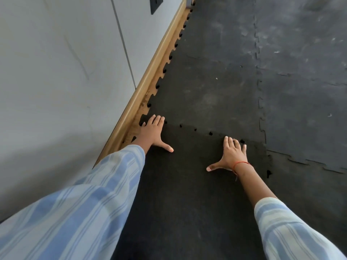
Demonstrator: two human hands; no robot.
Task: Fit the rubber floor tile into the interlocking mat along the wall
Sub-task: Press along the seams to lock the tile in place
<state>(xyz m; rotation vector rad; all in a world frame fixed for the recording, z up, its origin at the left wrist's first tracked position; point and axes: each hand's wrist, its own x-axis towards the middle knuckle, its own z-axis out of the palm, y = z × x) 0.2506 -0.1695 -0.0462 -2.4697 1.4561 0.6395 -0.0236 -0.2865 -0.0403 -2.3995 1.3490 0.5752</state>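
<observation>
A dark rubber floor tile lies flat in front of me beside the wall, its toothed far edge meeting the laid interlocking mat. Small gaps show along that seam. My left hand rests flat, fingers spread, on the tile's far left corner near the skirting. My right hand presses flat on the tile's far right part, fingers at the seam, with a red thread around the wrist. Neither hand grips anything.
A grey wall with a wooden skirting board runs along the left. A strip of bare wooden floor shows between skirting and mat teeth. More grey interlocking tiles cover the floor to the right. A black wall plate sits high up.
</observation>
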